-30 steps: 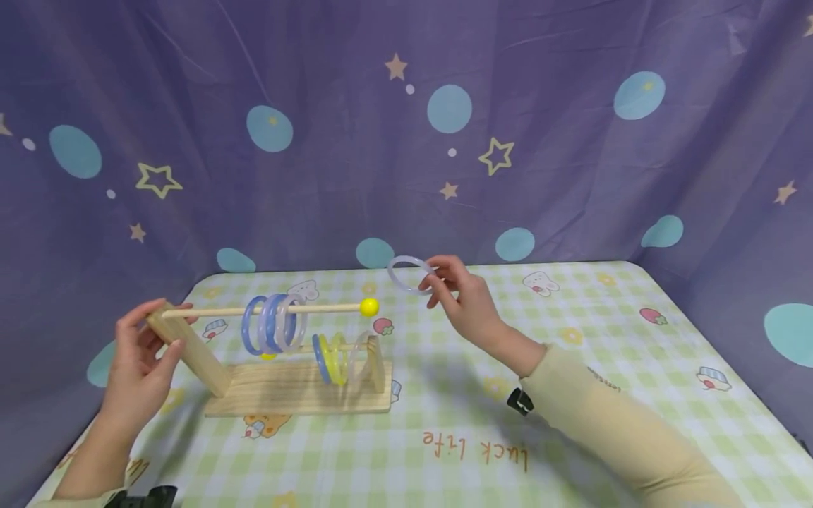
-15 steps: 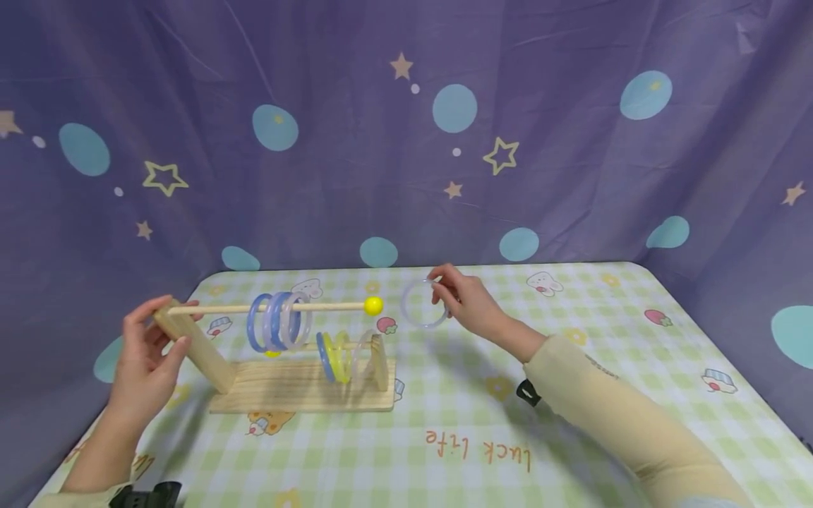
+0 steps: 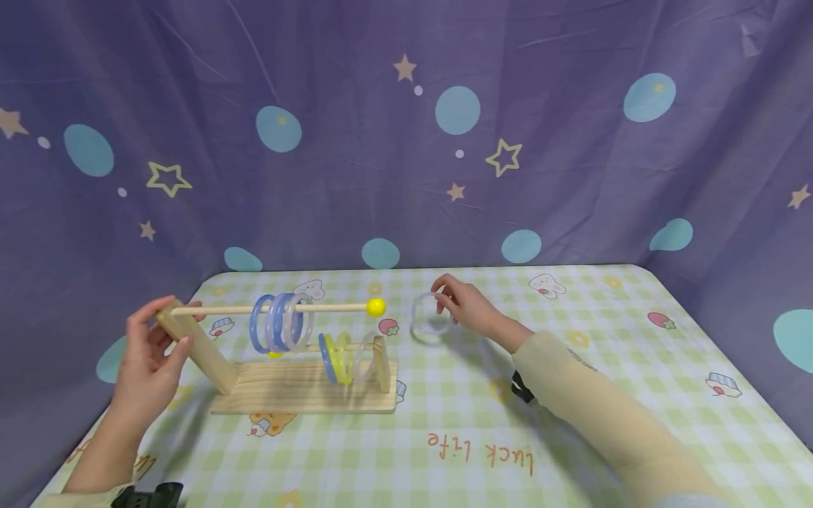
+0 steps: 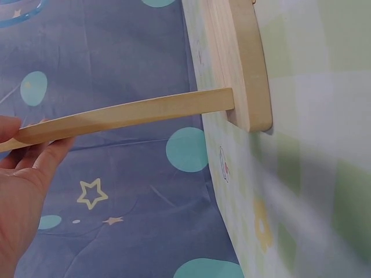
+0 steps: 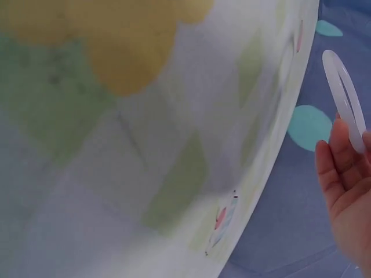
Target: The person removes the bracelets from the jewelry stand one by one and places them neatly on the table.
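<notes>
Ring (image 3: 415, 315), pale and see-through, hangs nearly face-on in the right hand (image 3: 466, 308), lower than a second ago, when it was tipped flatter near the bench's far edge. The right hand pinches its rim at about two o'clock, thumb against curled fingers. Whether the rim touches the bench (image 3: 470, 409) I can't tell. It sits at three o'clock from the yellow ball (image 3: 376, 307), just beside it and clear of both rods.

At nine o'clock, the left hand (image 3: 149, 360) grips the top of the tall post (image 3: 203, 353), thumb opposite fingers; it and the wooden stand (image 3: 279, 388) look much as they did. Blue and pale rings (image 3: 277, 321) hang on the upper rod (image 3: 339, 307), with others on the lower one.

My reading: this ring is off the stand, brought toward bench level, while the left hand steadies the frame.
</notes>
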A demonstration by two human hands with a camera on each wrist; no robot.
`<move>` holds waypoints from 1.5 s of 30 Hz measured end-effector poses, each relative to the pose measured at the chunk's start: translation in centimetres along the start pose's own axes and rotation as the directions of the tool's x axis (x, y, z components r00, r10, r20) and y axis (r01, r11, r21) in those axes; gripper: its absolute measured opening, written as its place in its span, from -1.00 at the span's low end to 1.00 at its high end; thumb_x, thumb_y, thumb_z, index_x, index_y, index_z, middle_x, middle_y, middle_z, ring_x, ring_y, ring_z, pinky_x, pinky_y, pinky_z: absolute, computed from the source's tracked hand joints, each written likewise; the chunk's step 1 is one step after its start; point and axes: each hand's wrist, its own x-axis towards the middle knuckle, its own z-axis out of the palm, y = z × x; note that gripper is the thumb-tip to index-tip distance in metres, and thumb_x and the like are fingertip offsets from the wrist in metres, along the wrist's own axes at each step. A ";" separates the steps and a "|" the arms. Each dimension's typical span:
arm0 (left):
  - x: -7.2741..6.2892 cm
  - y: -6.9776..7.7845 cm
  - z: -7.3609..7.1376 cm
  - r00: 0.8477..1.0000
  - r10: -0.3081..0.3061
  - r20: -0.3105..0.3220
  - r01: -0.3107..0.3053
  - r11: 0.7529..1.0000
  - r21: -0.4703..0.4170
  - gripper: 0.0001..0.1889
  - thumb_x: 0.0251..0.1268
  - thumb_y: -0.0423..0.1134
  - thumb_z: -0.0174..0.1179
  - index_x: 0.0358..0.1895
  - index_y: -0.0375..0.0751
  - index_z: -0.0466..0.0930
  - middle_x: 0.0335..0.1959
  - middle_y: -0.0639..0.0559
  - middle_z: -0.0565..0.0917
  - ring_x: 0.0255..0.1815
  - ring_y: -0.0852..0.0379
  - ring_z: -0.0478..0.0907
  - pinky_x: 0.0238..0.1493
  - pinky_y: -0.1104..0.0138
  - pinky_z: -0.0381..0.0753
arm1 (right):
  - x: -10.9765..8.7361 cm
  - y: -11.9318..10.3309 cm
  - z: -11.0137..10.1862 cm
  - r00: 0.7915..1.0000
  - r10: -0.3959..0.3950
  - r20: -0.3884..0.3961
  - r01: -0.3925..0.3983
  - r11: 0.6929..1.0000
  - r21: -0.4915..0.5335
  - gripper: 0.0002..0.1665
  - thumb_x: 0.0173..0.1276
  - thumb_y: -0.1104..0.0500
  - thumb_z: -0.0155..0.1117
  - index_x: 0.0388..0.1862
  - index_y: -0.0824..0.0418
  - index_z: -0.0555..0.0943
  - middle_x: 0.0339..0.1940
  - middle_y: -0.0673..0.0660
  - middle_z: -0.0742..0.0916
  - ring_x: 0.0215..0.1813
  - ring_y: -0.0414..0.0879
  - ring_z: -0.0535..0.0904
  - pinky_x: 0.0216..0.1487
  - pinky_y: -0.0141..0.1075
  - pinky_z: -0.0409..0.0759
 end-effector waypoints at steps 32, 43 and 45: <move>-0.1 0.2 -0.2 0.999 0.000 0.032 -0.003 0.996 0.094 -0.31 0.25 -0.83 -0.20 0.43 -0.43 -0.08 0.28 0.05 0.44 0.21 0.26 0.41 0.08 0.59 0.42 | 2.5 3.9 0.2 0.977 0.191 0.097 -0.167 0.963 -0.211 -0.96 0.29 0.30 0.35 -0.34 0.26 0.64 -0.32 0.05 0.69 -0.24 -0.07 0.54 -0.13 -0.21 0.51; 0.0 0.2 -0.1 1.000 0.004 0.023 -0.005 0.998 0.063 -0.33 0.25 -0.82 -0.20 0.43 -0.45 -0.07 0.26 0.08 0.45 0.21 0.26 0.43 0.07 0.59 0.42 | 2.3 3.9 -0.2 0.982 0.173 0.077 -0.155 0.968 -0.198 -0.96 0.28 0.28 0.36 -0.32 0.24 0.65 -0.34 0.04 0.69 -0.29 -0.11 0.54 -0.17 -0.24 0.51; 0.0 0.1 -0.1 1.000 0.008 0.021 -0.009 0.999 0.048 -0.33 0.25 -0.83 -0.20 0.42 -0.45 -0.07 0.27 0.07 0.45 0.21 0.25 0.43 0.07 0.58 0.42 | 2.2 3.6 -0.5 0.986 0.155 0.065 -0.141 0.972 -0.187 -0.95 0.28 0.28 0.36 -0.30 0.24 0.65 -0.33 0.05 0.69 -0.32 -0.11 0.53 -0.19 -0.24 0.51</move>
